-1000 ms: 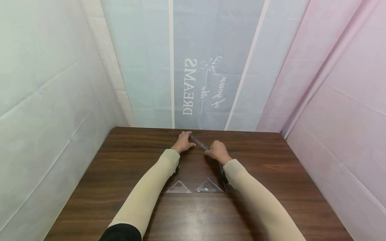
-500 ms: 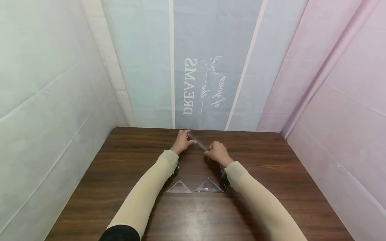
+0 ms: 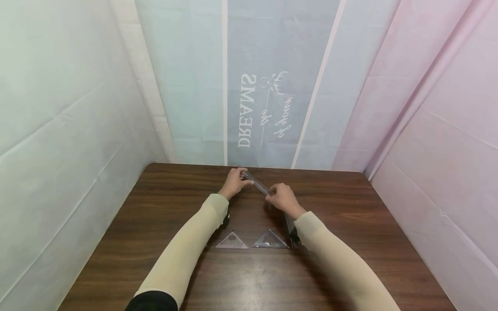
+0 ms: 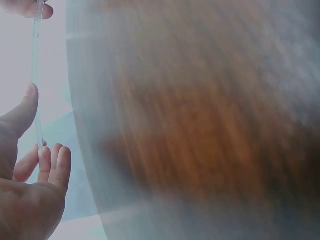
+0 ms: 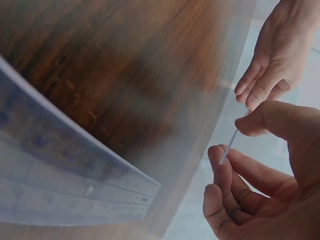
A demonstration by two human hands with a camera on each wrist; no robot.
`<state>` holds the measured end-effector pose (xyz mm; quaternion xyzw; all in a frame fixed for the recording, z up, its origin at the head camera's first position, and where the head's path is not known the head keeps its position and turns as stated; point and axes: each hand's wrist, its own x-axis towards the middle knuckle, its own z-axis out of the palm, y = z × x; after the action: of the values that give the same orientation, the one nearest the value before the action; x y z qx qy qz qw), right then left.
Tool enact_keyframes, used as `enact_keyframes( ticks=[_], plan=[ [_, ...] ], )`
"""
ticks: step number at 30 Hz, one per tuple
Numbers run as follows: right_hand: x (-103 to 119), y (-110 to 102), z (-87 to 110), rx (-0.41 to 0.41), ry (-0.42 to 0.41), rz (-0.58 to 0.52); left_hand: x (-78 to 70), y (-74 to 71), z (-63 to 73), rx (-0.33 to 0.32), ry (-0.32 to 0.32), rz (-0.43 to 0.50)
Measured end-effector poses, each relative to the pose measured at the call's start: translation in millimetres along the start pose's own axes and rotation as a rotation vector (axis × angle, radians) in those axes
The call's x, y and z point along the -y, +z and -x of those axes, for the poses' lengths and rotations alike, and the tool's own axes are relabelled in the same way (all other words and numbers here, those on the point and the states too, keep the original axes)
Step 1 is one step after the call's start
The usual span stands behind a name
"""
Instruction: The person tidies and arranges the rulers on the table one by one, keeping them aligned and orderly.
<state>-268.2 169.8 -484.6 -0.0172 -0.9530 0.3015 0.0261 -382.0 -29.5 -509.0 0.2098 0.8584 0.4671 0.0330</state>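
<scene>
Toward the table's far edge, both hands hold a narrow clear ruler [image 3: 256,183] slantwise between them. My left hand [image 3: 233,182] has its far end between thumb and fingertips; in the left wrist view the ruler [image 4: 37,55] appears edge-on. The near end is pinched by my right hand [image 3: 283,198], thumb against fingers, as the right wrist view also shows. Beneath the right wrist lies a wider clear ruler [image 5: 75,170], partly hidden in the head view by the sleeve. Two clear set squares [image 3: 232,242] rest side by side closer to me, the right set square [image 3: 270,240] looking darker.
The brown wood-grain table [image 3: 249,280] has rounded far corners. Behind it hangs a pale curtain [image 3: 264,52] with mirrored lettering, and white and pink cloth walls [image 3: 58,129] flank both sides.
The hands keep their hold on the narrow ruler and hardly move. My right forearm has shifted slightly right, so more of the wider ruler beneath it shows.
</scene>
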Motion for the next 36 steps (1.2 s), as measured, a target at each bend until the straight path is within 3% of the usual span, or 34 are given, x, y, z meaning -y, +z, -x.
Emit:
enact_keyframes(
  ticks=[6, 15, 22, 31, 36],
  plan=[
    [3, -4, 9.7, -0.015, -0.016, 0.002, -2.1, -2.2, 4.0, 0.003, 0.007, 0.012],
    [8, -7, 21.1, -0.038, -0.03, -0.036, -4.8, -7.7, 7.7, 0.033, 0.036, 0.131],
    [4, -8, 23.4, -0.047, -0.101, -0.119, -4.6, -9.8, 6.4, 0.037, 0.072, 0.177],
    [-9, -14, 24.3, 0.07, -0.223, -0.156, -1.4, -14.2, 4.9, 0.078, 0.07, 0.235],
    [-16, -18, 23.9, 0.119, -0.246, -0.18, -1.4, -16.5, 4.6, 0.113, 0.074, 0.234]
  ],
)
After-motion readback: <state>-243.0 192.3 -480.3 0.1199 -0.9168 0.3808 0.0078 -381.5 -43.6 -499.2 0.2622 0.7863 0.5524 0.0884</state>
